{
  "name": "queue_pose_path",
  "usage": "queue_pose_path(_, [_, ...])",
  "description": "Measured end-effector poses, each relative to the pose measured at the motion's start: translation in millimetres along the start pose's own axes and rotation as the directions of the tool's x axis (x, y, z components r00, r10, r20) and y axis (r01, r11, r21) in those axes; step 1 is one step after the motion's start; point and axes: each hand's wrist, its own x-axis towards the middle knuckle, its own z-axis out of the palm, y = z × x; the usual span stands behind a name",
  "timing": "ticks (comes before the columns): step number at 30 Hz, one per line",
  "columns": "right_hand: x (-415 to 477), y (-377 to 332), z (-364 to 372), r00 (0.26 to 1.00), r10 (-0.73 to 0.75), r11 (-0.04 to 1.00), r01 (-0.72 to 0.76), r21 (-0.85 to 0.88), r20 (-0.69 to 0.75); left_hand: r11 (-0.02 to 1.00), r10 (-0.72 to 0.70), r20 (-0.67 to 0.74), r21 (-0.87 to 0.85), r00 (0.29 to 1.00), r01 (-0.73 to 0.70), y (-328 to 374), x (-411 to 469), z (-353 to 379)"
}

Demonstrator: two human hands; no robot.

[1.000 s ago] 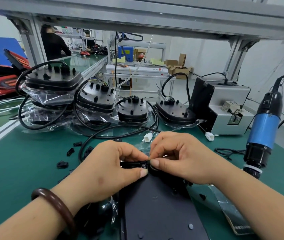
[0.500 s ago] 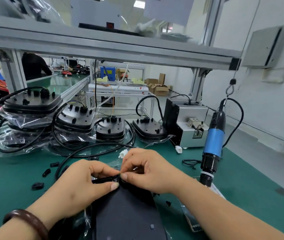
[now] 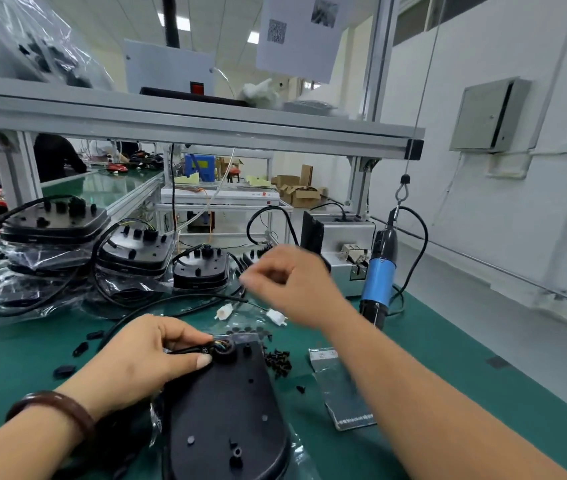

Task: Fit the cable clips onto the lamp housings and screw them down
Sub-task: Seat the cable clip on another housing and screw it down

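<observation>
The left hand (image 3: 143, 362) has its grip pinched on the cable clip (image 3: 202, 349) at the far end of the black lamp housing (image 3: 226, 410), which lies on the green table (image 3: 15, 358). The right hand (image 3: 292, 285) hangs blurred above, fingers curled; I cannot tell whether its grip holds anything.

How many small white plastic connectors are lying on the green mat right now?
2. One small white plastic connector lies just beyond the left hand; the other lies right of it, below the raised right hand. More may be hidden behind hands.
</observation>
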Motion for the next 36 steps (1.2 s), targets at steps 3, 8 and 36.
queue_pose_path(3, [-0.1,22.5,-37.4,0.797,0.22,0.935,-0.337,-0.112,-0.562,1.0,-0.012,-0.003,-0.002,1.0,0.012,-1.2,0.7,-0.3])
queue_pose_path(8, [-23.0,61.6,-57.0,0.325,0.848,0.509,-0.72,0.472,-0.418,1.0,-0.017,-0.002,-0.02,1.0,0.017,-2.0,-0.2,-0.5])
queue_pose_path(36, [37.0,-67.8,36.9,0.963,0.198,0.463,0.075,0.883,-0.185,0.998,0.046,-0.025,0.046,0.999,-0.044,-5.2,0.1,0.4])
